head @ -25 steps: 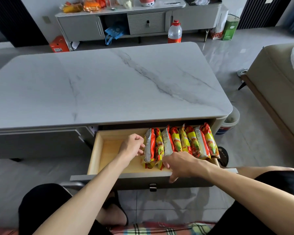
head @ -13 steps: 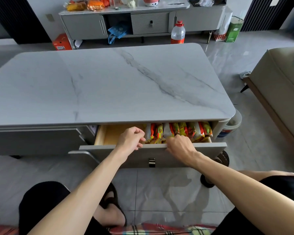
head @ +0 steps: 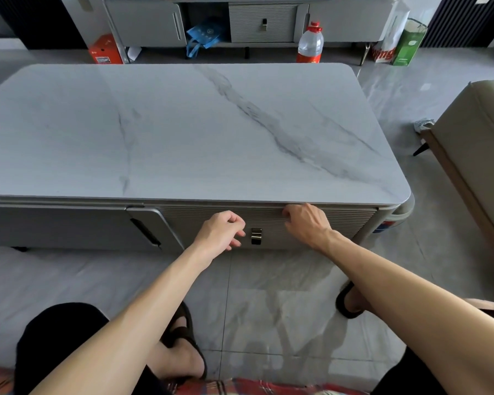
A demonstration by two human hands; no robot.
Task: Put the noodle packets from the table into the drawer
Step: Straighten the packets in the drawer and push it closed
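We face the desk [head: 183, 132], with the drawer [head: 351, 220] under its right near edge. Our hands flank the drawer handle [head: 256, 236]: the left hand [head: 221, 230] just left of it, the right hand [head: 305, 223] right, fingertips under the desk's edge. Behind the desk stand a cabinet [head: 143, 22] and a bottle [head: 311, 44]; a sofa [head: 476, 155] sits right.

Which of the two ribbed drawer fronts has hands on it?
The near drawer under the marble table, where the left hand and right hand rest; the cabinet drawer is untouched.
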